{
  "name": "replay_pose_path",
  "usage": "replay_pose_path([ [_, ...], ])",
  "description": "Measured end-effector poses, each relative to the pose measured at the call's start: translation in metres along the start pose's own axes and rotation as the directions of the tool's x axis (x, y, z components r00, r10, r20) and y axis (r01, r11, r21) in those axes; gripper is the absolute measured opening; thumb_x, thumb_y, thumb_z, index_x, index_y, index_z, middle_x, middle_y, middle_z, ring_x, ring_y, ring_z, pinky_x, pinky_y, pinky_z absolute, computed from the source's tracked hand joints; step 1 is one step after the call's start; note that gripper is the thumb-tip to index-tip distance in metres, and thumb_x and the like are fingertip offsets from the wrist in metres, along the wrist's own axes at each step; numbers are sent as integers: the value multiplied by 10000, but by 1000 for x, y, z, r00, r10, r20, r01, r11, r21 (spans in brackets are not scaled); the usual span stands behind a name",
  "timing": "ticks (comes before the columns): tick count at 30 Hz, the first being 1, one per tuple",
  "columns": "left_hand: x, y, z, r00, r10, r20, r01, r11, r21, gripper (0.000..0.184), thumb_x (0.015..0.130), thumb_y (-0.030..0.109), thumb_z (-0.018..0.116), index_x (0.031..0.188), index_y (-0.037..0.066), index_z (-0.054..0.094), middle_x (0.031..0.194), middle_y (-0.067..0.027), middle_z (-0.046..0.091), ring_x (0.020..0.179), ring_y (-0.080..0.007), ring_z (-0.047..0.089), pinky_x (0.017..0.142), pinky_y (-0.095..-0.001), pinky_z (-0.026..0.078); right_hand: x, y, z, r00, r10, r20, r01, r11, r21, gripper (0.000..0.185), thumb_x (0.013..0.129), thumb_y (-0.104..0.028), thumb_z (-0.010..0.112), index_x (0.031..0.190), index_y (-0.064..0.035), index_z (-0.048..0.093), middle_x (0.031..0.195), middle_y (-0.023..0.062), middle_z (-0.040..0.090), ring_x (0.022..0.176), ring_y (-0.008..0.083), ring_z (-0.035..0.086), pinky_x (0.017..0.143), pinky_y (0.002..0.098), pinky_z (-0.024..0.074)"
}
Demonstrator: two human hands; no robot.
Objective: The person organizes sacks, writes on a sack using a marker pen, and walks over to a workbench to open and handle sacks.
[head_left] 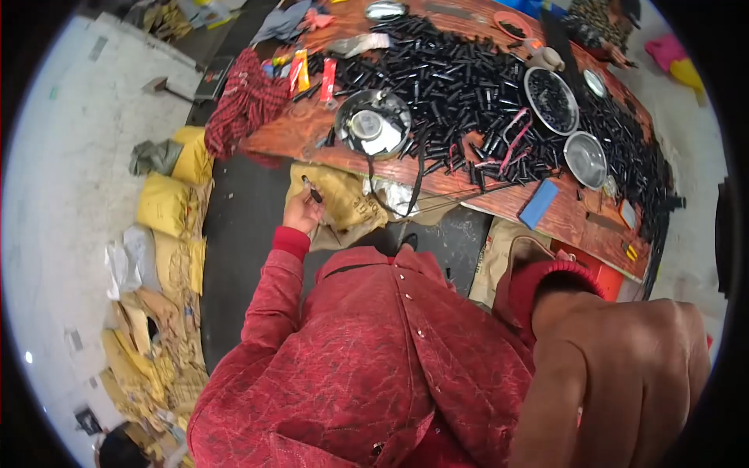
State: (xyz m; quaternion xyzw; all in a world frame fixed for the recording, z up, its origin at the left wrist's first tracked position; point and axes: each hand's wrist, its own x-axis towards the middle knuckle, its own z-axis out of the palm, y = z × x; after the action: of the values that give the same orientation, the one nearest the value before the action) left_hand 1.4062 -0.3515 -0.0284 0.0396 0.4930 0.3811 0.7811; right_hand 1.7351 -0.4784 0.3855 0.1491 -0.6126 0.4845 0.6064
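Note:
My left hand (304, 209) is closed on a small black tube (314, 191), held upright in front of the wooden table's near edge. Large and close to the camera at the lower right is my right hand (616, 374), seen from the back; its fingertips are hidden. A wide heap of black tubes (460, 86) covers much of the reddish wooden table (296, 136). Near the left hand, a round metal pan (343, 117) on the table holds a small round container (366, 125) and white material.
Two metal bowls (585, 160) stand at the heap's right. A blue block (538, 204) lies near the front edge. Red checked cloth (246, 101) hangs at the table's left. Yellow sacks (165, 205) line the left floor. Another person's hand (619, 56) is at the upper right.

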Motion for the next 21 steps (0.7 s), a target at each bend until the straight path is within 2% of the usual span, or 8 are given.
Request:
replay_pose_path([
  [4, 41, 22, 21, 1000, -28, 11, 28, 999, 45, 172, 930, 273, 574, 942, 104, 604, 806, -7, 620, 740, -164, 587, 653, -305, 497, 9, -7, 3, 999, -20, 30, 22, 996, -82, 309, 841, -356, 602, 889, -52, 625, 781, 59, 598, 672, 137, 528, 732, 365, 421],
  [5, 49, 30, 26, 998, -25, 64, 20, 997, 77, 161, 932, 259, 574, 945, 100, 594, 863, -17, 619, 748, -157, 584, 670, -305, 504, 13, -8, 6, 999, -24, 42, 28, 995, -95, 306, 841, -354, 602, 887, -52, 626, 779, 60, 599, 670, 137, 528, 733, 364, 421],
  [8, 64, 51, 57, 989, -33, 142, 27, 999, 41, 125, 946, 211, 544, 968, 88, 558, 900, -34, 610, 784, -150, 604, 733, -310, 539, 18, -8, 10, 997, -43, 66, 52, 989, -136, 297, 840, -347, 604, 878, -53, 629, 774, 60, 601, 664, 136, 530, 736, 364, 422],
  [9, 73, 56, 64, 990, -52, 130, 46, 998, 51, 102, 943, 208, 553, 962, 109, 564, 914, -23, 610, 796, -143, 600, 751, -310, 534, 20, -8, 12, 996, -47, 70, 57, 987, -148, 294, 839, -344, 605, 875, -54, 630, 772, 61, 602, 662, 136, 531, 737, 363, 422],
  [12, 98, 65, 75, 977, -69, 204, 54, 995, 81, 94, 936, 207, 567, 944, 114, 571, 915, -13, 614, 784, -144, 600, 751, -313, 533, 26, -4, 12, 996, -52, 72, 63, 982, -177, 285, 838, -337, 607, 866, -55, 633, 767, 61, 604, 656, 136, 532, 740, 363, 422],
  [15, 120, 69, 77, 980, -111, 163, 101, 992, 69, 97, 925, 204, 584, 942, 108, 580, 916, -3, 620, 790, -143, 606, 757, -315, 534, 31, -2, 9, 996, -51, 66, 64, 974, -218, 277, 837, -330, 609, 858, -55, 635, 762, 62, 606, 650, 135, 534, 743, 362, 423],
  [18, 158, 74, 55, 970, -104, 219, 95, 994, 52, 107, 902, 234, 609, 967, 152, 593, 928, 4, 628, 859, -150, 600, 767, -334, 516, 39, -4, 7, 994, -67, 82, 87, 958, -273, 268, 836, -323, 611, 849, -56, 638, 757, 63, 608, 644, 135, 536, 746, 361, 424],
  [21, 179, 86, 47, 994, -73, 75, 67, 995, 80, 110, 886, 248, 623, 967, 183, 585, 908, 22, 624, 857, -148, 591, 767, -332, 509, 45, -11, 7, 990, -73, 120, 109, 935, -336, 260, 835, -316, 613, 840, -57, 640, 752, 64, 611, 638, 135, 537, 749, 360, 424],
])
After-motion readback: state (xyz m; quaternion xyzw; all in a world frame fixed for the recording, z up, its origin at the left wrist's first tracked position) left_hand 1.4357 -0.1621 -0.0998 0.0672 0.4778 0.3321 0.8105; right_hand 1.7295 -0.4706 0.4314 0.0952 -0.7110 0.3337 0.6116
